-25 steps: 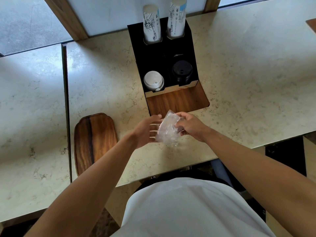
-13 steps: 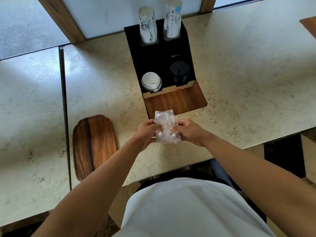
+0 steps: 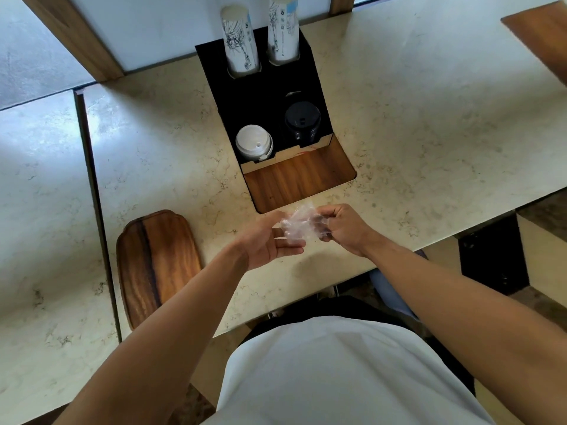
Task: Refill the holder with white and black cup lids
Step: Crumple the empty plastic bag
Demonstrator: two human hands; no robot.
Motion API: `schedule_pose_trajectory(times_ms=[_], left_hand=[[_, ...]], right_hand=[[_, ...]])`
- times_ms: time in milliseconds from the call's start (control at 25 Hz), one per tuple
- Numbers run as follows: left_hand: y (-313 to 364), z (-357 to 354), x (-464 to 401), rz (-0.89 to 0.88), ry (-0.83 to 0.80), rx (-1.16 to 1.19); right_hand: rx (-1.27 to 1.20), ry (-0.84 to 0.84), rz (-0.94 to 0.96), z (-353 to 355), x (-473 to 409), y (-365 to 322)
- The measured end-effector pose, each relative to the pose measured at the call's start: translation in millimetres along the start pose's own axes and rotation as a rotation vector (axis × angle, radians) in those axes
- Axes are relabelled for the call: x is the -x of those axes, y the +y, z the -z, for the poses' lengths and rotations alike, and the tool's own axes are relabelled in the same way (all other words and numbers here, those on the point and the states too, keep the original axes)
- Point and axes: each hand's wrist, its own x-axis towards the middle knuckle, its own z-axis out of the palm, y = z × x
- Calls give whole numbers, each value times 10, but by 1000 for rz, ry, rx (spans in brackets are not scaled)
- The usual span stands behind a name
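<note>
Pale marbled stone surface [image 3: 429,133] fills most of the head view. A black box-shaped holder [image 3: 264,96] is set into it at the far middle, with a bare wood-lined recess [image 3: 297,182] at its near end. A dark oval wooden tray [image 3: 156,265] lies on the surface to the left, well apart from the holder.

Holder contents: two tall stacks of printed white paper cups [image 3: 241,44] stand upright in the rear slots. Front left compartment: a stack of white plastic cup lids [image 3: 254,144]. Front right compartment: a stack of black plastic cup lids [image 3: 302,121]. Both stacks reach about the compartment rim.

Hands are above the near edge of the surface. Right hand [image 3: 346,227]: fingers pinched closed on a crumpled clear plastic wrapper [image 3: 299,225]. Left hand [image 3: 270,240]: palm up, fingers spread and released, fingertips just at the wrapper; grasping nothing.

Judgement: refill looks essentially done, both lid colours in place. No loose lids in sight. What remains appears to be disposing of the empty wrapper.
</note>
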Motion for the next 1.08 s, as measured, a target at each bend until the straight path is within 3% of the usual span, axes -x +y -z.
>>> schedule_pose_trajectory(times_ms=[160, 280, 480, 720, 1080], left_hand=[[-4, -128, -12, -59, -23, -50], [-45, -152, -10, -108, 70, -150], [-193, -251, -13, -217, 138, -359], [-319, -575, -71, -219, 161, -405], [-827, -1936, -357, -124, 86, -538]], right_hand=[[-304, 84, -129, 63, 166, 41], [-484, 119, -252, 71, 269, 90], [-292, 98, -169, 29, 403, 303], [-336, 269, -66, 361, 622, 562], [-421, 510, 9, 1372, 1611, 940]])
